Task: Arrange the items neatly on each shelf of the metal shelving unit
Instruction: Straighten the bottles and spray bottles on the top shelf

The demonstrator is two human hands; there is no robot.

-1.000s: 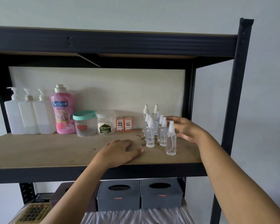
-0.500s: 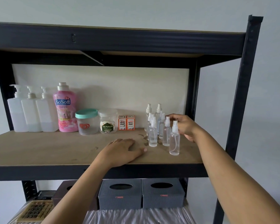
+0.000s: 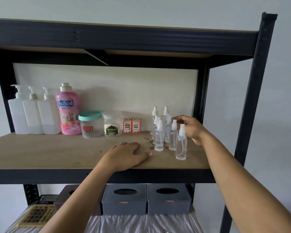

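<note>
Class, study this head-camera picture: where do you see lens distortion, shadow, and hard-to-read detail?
Head view: the black metal upright leans, a wide-angle effect; the pink SoSoft bottle casts a soft shadow rightward on the backboard; the clear small spray bottles blend together, so counting them is unsure.

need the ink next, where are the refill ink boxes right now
In the head view, the two orange refill ink boxes stand side by side at the back of the middle shelf, just right of the Eid Mubarak jar and left of the spray bottles.
</note>
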